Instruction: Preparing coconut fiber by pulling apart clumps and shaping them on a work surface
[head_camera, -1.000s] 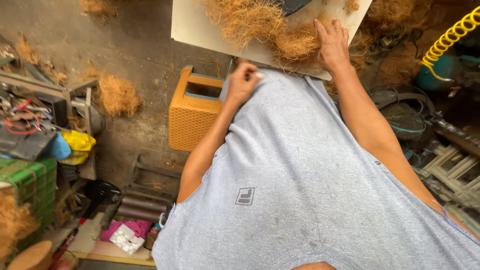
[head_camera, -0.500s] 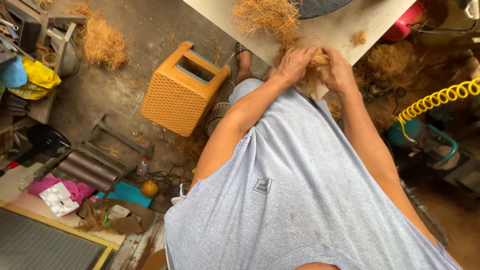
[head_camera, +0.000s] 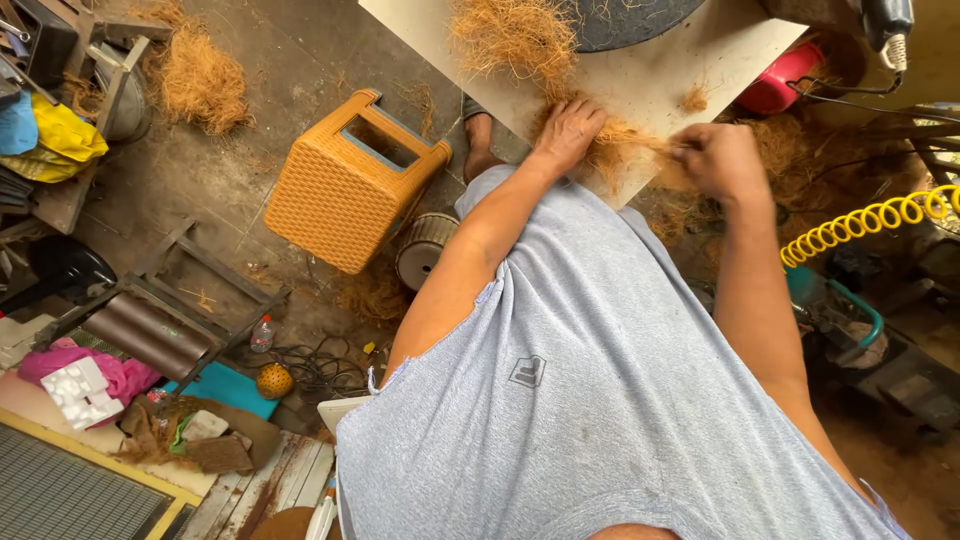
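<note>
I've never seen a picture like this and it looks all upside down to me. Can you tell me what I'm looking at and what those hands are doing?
The camera sits on a person's head and looks straight down, so you see their grey shirt and both arms. The left hand presses on a clump of brown fibre on a pale board. The right hand is closed on the other end of that clump. More fibre is heaped farther up the board. On the floor below stand an orange stool, another fibre pile and, at the right, a yellow coiled hose.

Two hands (head_camera: 568, 135) (head_camera: 722, 160), one orange stool (head_camera: 345, 185), one white board (head_camera: 640, 80), one yellow coiled hose (head_camera: 865, 220)
</note>
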